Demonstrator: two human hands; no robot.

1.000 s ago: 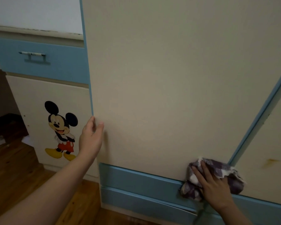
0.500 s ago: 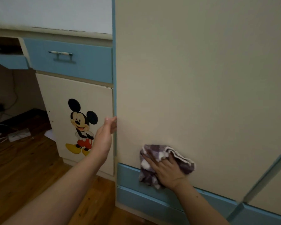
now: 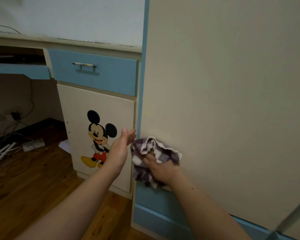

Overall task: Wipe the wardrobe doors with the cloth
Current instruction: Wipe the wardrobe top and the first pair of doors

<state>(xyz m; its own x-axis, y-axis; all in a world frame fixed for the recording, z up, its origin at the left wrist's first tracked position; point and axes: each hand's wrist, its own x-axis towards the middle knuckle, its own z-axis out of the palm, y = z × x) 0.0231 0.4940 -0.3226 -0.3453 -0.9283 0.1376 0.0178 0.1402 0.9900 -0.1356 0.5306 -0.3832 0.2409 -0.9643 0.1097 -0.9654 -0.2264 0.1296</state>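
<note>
Purple-white checked cloth (image 3: 154, 158) bunched under right hand (image 3: 160, 168), flat fingers pressing it low on cream wardrobe door (image 3: 232, 101). It's swept left w/in 1 s, now just beside left hand (image 3: 120, 148), fingers straight at door's edge. Bottom strip prob. covered.

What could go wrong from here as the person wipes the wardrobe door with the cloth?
The right hand presses the cloth close beside the left hand, which sits at the left edge of the wardrobe door. A further stroke leftward might bump its fingers. The cloth is bunched, with loose folds hanging, so it may slip or wipe unevenly.
</note>
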